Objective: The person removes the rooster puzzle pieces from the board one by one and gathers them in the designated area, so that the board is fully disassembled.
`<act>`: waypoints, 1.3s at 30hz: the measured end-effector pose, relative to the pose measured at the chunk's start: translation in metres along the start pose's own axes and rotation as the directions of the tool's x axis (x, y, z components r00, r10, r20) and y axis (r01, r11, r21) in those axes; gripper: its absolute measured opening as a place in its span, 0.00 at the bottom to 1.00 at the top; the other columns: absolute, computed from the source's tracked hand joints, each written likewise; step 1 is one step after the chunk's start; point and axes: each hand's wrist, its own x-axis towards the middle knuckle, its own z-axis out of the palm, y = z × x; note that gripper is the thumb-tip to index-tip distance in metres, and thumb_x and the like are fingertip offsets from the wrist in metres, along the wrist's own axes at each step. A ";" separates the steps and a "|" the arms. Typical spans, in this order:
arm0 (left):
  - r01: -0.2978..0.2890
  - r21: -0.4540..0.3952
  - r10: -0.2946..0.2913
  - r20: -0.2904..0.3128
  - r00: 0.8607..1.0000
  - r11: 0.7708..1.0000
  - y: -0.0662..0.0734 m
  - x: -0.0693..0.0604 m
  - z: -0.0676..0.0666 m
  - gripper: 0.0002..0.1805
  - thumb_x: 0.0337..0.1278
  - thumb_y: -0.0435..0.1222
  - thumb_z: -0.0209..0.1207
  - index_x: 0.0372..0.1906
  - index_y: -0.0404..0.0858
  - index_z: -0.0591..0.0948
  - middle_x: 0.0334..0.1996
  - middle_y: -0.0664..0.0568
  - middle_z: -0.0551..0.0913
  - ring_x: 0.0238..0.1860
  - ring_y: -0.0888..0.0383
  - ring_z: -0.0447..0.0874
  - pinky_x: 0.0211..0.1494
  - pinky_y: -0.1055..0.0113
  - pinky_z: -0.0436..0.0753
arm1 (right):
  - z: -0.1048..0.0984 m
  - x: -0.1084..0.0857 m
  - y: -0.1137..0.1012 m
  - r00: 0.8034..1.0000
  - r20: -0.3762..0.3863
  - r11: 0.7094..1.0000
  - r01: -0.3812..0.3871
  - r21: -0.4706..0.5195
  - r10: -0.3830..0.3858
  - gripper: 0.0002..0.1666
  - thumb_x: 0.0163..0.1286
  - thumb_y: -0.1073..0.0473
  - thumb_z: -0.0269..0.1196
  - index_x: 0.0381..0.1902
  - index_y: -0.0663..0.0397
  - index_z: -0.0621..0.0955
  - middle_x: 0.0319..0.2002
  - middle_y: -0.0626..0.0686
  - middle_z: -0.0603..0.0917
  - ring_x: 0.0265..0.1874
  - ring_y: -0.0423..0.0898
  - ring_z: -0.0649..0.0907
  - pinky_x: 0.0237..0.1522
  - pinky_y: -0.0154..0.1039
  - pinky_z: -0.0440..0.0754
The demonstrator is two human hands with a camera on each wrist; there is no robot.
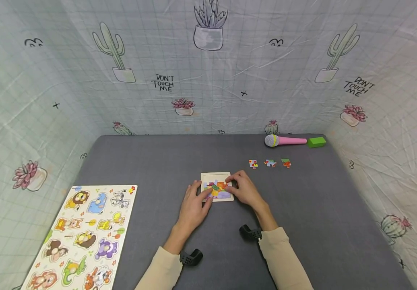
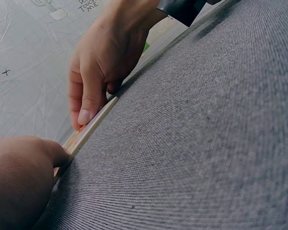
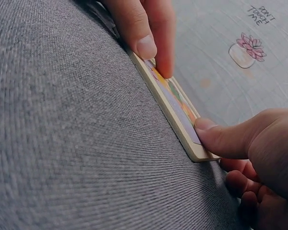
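Note:
A small pale wooden jigsaw tray (image 1: pixel 215 175), partly filled with colourful pieces, lies flat on the grey table. At its left side my left hand (image 1: pixel 190 210) presses with spread fingers, some along the edge and others over the pieces. My right hand (image 1: pixel 247 192) has thumb and index finger bent over the tray's right side, pinching an orange jigsaw piece (image 1: pixel 223 185) there. The fingers hide part of that piece. In the right wrist view, the right thumb (image 3: pixel 218 139) lies over the tray's corner, while the other fingers curl outside it.
Three loose jigsaw pieces, one of them red and green (image 1: pixel 286 163), lie beyond the right hand. A pink toy microphone (image 1: pixel 292 141) and a green block (image 1: pixel 316 142) lie at the back right. At left is a large animal puzzle board (image 1: pixel 96 231). Printed cloth surrounds the table.

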 end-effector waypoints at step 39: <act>-0.069 0.072 0.072 -0.036 0.997 0.995 -0.002 -0.002 0.007 0.14 0.68 0.42 0.60 0.54 0.46 0.87 0.64 0.35 0.75 0.71 0.34 0.69 0.75 0.40 0.66 | 0.003 0.002 0.008 0.996 -0.022 0.994 0.088 0.066 -0.086 0.14 0.61 0.62 0.72 0.43 0.53 0.81 0.38 0.52 0.79 0.34 0.44 0.75 0.39 0.37 0.71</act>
